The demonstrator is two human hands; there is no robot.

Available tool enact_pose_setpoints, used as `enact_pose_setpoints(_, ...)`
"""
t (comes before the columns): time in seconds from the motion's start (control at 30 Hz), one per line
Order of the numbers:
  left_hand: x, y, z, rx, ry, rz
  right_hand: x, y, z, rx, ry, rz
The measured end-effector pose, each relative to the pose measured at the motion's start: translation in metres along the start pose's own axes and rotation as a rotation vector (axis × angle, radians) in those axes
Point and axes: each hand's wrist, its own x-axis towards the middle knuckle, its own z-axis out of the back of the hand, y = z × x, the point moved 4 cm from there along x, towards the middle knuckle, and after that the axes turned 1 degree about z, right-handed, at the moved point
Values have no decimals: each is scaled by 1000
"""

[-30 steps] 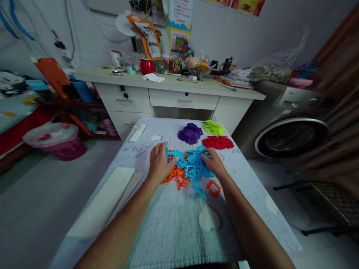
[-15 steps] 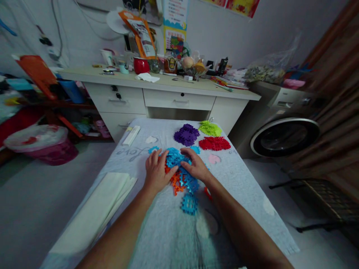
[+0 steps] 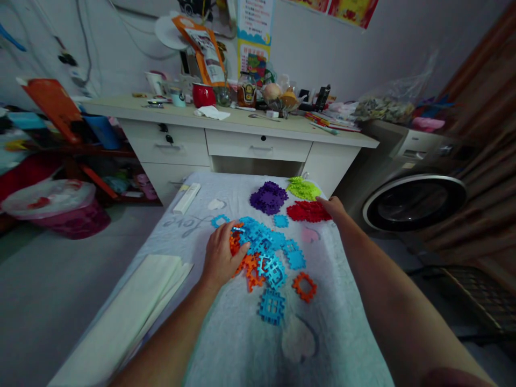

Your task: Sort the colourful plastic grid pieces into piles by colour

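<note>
My left hand (image 3: 221,253) rests against the left side of a heap of interlocking plastic pieces, thumb and fingers apart around orange pieces (image 3: 253,271). Light-blue pieces (image 3: 258,234) make up most of that heap, and some lie loose around it. Nearer to me are a blue window-shaped piece (image 3: 271,306) and an orange ring-like piece (image 3: 304,287). My right hand (image 3: 334,207) is stretched out at the right end of the red pile (image 3: 307,211), just below the lime-green pile (image 3: 304,188). Some of its fingers are hidden. A purple pile (image 3: 269,198) lies left of the red one.
A cloth-covered table (image 3: 342,328) holds everything. On its left lie a folded pale cloth (image 3: 121,317) and a white narrow box (image 3: 187,199). Behind stands a cluttered white desk (image 3: 258,141); a washing machine (image 3: 415,199) is at the right, a pink bin (image 3: 60,215) at the left.
My right hand has left the blue heap and moved right and away to the red pile, uncovering blue pieces and the orange ring. My left hand stays at the heap, slightly lower.
</note>
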Motion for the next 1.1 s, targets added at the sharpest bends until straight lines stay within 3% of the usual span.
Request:
enact_pose_setpoints(0.1,0,0,1,-13,6,3,2,-16,-4,-56,-12,-170)
enact_pose_setpoints(0.2,0,0,2,-17,4,4,-7,-20,-10,-17,97,-189)
enact_pose_setpoints(0.33,1,1,2,-20,0,2,-33,-13,-9,42,226,-117)
enact_pose_setpoints(0.53,1,1,1,-29,3,-3,-88,6,-5,52,581,23)
enact_pose_setpoints(0.6,1,0,1,-32,1,-1,-96,14,-3,77,624,61)
enact_pose_setpoints(0.67,0,0,2,-40,-1,1,-90,21,-3,64,551,96)
enact_pose_setpoints(0.73,0,0,2,-47,-5,1,-75,26,-6,-14,386,131)
enact_pose_setpoints(0.8,-1,0,2,-48,-14,-3,-56,30,-15,-139,204,177)
enact_pose_setpoints(0.87,-2,0,2,-42,-31,-5,-40,33,-30,-271,103,194)
enact_pose_setpoints(1.0,-4,1,4,-30,-69,5,-30,30,-64,-466,186,181)
enact_pose_setpoints(1.1,-5,2,4,-21,-74,0,-39,29,-74,-575,256,230)
